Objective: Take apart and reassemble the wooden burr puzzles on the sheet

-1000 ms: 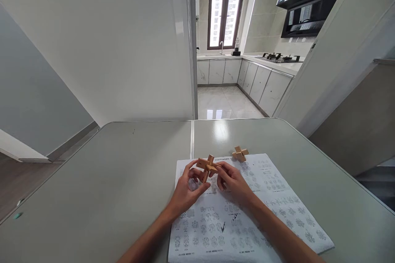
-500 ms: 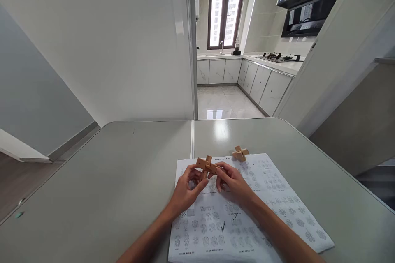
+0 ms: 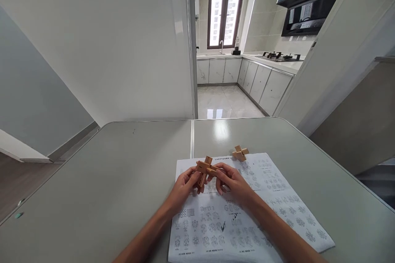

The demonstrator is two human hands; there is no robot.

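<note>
A wooden burr puzzle (image 3: 203,167) of crossed, interlocking sticks is held up over the top part of a printed sheet. My left hand (image 3: 187,181) grips its left side, thumb on the near face and fingers behind. On the other side, my right hand (image 3: 228,177) pinches the stick that points right between thumb and fingers. Parts of the puzzle's underside are hidden by the fingers. Beyond my right hand, a second wooden burr puzzle (image 3: 240,153) rests at the sheet's top edge, touched by neither hand.
The instruction sheet (image 3: 212,218), covered in small line drawings, lies under both forearms on the grey table (image 3: 92,197). A seam (image 3: 192,139) runs across the tabletop. Behind the table stand a white wall panel (image 3: 138,49) and a kitchen doorway. A small green bit (image 3: 19,215) sits far left.
My left thumb has moved up onto the puzzle, and the puzzle has turned slightly in my hands. My right hand keeps nearly the same place. The second puzzle stays put.
</note>
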